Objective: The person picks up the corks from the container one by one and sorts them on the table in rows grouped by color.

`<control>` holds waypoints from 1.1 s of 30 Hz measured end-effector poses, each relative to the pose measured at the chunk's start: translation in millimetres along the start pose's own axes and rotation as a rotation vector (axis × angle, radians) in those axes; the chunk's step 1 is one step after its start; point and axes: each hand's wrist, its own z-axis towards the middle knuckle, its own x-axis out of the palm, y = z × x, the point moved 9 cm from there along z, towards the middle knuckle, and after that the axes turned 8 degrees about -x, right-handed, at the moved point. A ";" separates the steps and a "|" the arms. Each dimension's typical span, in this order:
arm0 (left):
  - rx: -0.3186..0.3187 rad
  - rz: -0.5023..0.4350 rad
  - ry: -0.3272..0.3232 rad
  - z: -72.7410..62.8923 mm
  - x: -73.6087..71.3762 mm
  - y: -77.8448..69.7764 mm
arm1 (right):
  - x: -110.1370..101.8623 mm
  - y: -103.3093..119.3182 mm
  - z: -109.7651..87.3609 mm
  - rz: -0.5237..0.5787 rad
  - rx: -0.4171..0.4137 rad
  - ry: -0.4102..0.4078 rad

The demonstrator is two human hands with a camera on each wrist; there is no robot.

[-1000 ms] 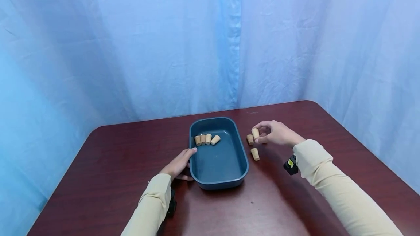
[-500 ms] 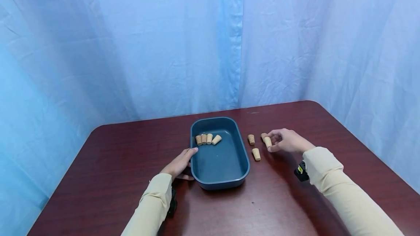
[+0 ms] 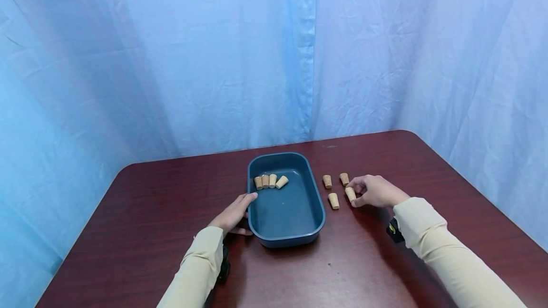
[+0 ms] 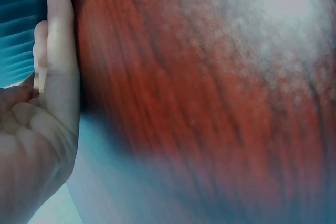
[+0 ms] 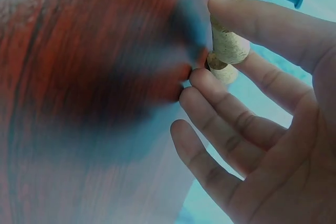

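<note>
My right hand [image 3: 376, 190] pinches a tapered cork stopper [image 3: 350, 194] between thumb and finger, low over the table. In the right wrist view the stopper [image 5: 230, 45] sits by the thumb while the other fingers [image 5: 207, 119] extend loosely. Around it lie a darker cork [image 3: 344, 179], another dark cork [image 3: 327, 181] and a pale cork [image 3: 334, 201]. To their left stands a dark blue rectangular bin [image 3: 284, 238], with several corks [image 3: 265, 181] lying inside near its left wall. My left hand [image 3: 233, 214] rests against that side of the bin, fingers mostly straight.
A dark red-brown wooden table [image 3: 171, 213] carries everything. Behind it and along the sides hang light blue curtains [image 3: 214, 61]. A small black wrist camera [image 3: 395, 230] sits below the right cuff.
My right hand has moved right and then toward me, carrying the pale cork from above the others down to the table in front of a dark one. The left hand and the bin stay put.
</note>
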 end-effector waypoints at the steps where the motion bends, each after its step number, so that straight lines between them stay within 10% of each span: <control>1: 0.000 0.000 0.000 0.0 0.1 0.0 | 0.6 0.6 0.0 -0.004 -0.001 0.000; 33: -0.011 0.002 0.004 1.9 0.8 1.8 | 2.9 5.6 -2.8 -0.113 -0.025 -0.025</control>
